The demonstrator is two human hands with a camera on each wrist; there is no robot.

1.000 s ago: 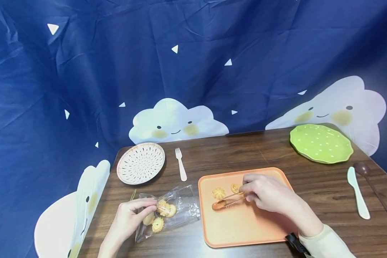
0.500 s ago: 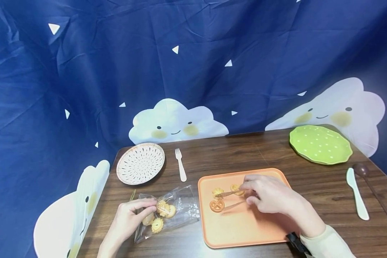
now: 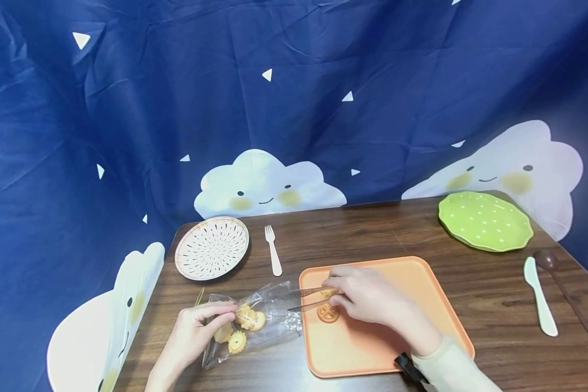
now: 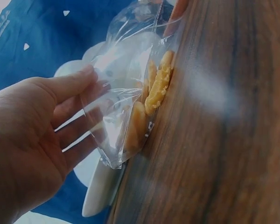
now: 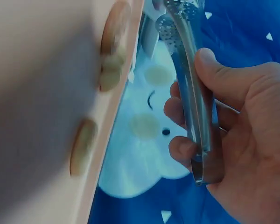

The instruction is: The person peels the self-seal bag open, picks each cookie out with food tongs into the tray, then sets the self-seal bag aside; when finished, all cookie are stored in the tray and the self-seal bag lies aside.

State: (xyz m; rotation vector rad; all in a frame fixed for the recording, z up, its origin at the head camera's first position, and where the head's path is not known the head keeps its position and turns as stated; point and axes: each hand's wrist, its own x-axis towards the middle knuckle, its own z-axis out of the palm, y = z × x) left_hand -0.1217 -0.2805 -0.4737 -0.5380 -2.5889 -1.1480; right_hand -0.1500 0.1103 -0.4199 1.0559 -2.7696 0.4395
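Observation:
My left hand (image 3: 193, 329) pinches the upper side of a clear plastic bag (image 3: 276, 318) lying on the table. Several yellow cookies (image 3: 245, 316) are inside it; the left wrist view shows the thumb and fingers on the film beside the cookies (image 4: 159, 84). My right hand (image 3: 367, 294) grips metal tongs (image 5: 196, 102) with perforated tips. Their arms are parted, with nothing between the tips, which point left over the tray's left edge towards the bag. A brown pretzel-shaped cookie (image 3: 328, 313) lies on the orange tray (image 3: 372, 354) below the tongs; yellow cookies behind it are mostly covered by the hand.
A white patterned plate (image 3: 212, 249) and a white fork (image 3: 273, 250) stand at the back left. At the back right is a green dotted plate (image 3: 486, 222). A pale green knife (image 3: 540, 296) and a brown long-handled spoon (image 3: 570, 299) lie right of the tray.
The tongs first let the pretzel-shaped cookie go on the tray. Then my right hand moved left with the tongs, towards the bag. My left hand has stayed at the bag.

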